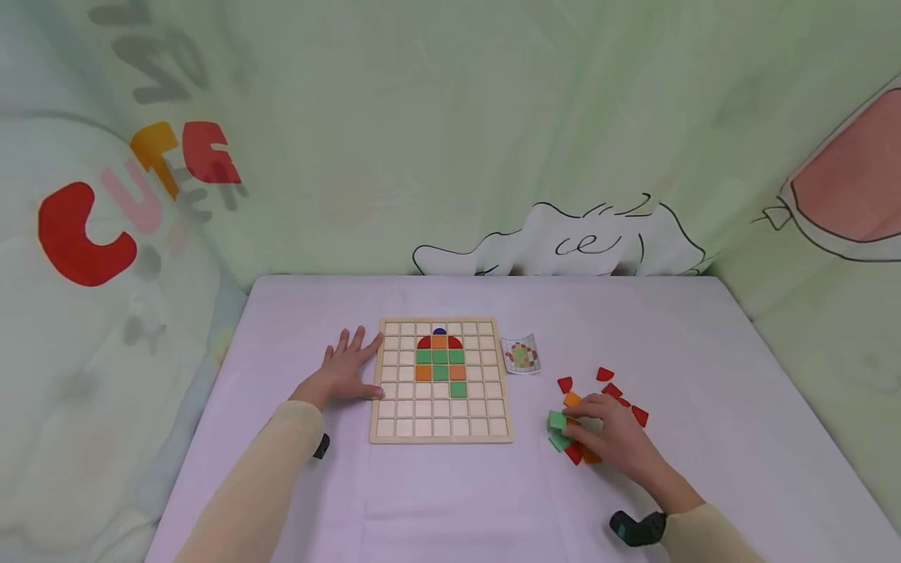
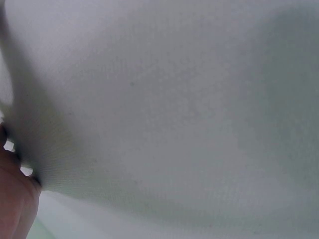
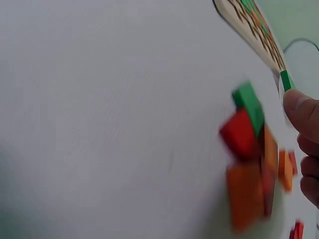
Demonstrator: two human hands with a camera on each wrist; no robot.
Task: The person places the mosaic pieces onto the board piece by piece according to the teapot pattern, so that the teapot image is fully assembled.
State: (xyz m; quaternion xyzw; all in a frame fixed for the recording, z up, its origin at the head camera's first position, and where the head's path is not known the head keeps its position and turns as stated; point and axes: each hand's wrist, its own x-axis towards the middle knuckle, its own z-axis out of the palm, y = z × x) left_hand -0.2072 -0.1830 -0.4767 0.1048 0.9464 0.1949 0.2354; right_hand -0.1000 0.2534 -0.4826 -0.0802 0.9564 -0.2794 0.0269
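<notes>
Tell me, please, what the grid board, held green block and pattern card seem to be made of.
Grid board: probably wood with a matte finish, from its pale tan colour. Green block: perhaps painted wood or plastic; its smooth-looking, even, opaque colour leaves that open. Pattern card: likely printed paper or thin card, given its slightly bent edges; finish unclear.

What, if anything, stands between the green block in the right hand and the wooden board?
Nothing visible does: only tabletop separates the green block in the right hand from the wooden board. The picture card lies farther away, off that line, and the left hand is at the board's opposite edge.
</notes>
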